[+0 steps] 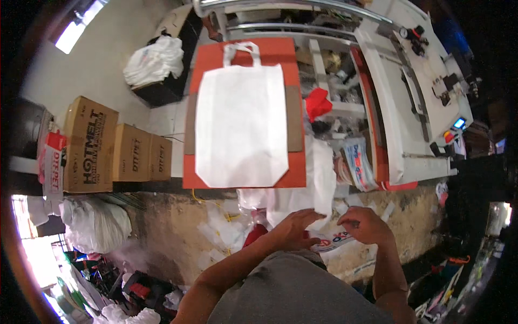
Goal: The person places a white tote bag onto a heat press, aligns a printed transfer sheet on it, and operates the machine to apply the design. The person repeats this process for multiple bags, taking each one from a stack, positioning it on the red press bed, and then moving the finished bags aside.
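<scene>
My left hand (294,229) is in front of my body, its fingers stretched out to the right and the thumb apart. Facing it, my right hand (369,224) has its fingers bent inward and closed; what they hold, if anything, is hidden. A printed sheet (334,241) with coloured lettering shows between and below both hands; I cannot tell whether either touches it. Beyond them, a white tote bag (243,124) lies flat on a red-orange board (190,162), handles pointing away from me. White fabric (318,178) hangs below the board's right side.
At right stands a white machine (421,124) with a gauge, small lit screen and red knob. Metal rails (302,27) cross behind the board. Cardboard boxes (91,146) line the left side. A white bundle (156,60) sits on a black box; plastic scraps (221,227) litter the floor.
</scene>
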